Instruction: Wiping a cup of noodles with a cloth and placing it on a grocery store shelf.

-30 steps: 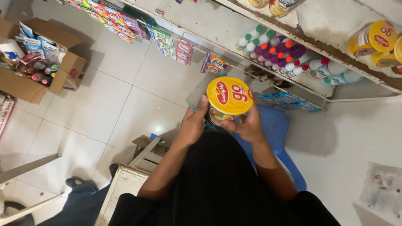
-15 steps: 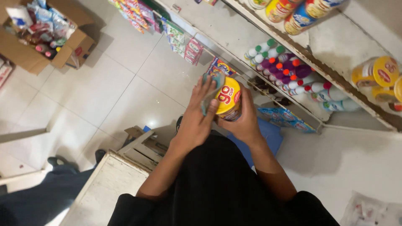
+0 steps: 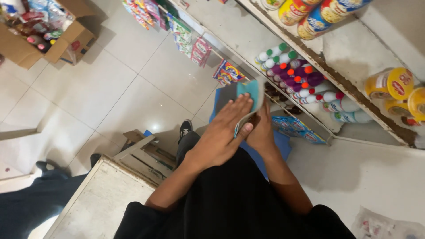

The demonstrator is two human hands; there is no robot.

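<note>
White floor tiles and shelves of bottles lie below us. Our left hand, fingers flat and together, presses a teal cloth onto a can we can hardly see. Our right hand, at three o'clock of it, cups that can from beneath.

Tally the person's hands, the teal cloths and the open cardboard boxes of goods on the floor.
Hands: 2, the left hand and the right hand
Teal cloth: 1, under the left hand's fingers
Open cardboard box: 1
Total: 4
</note>
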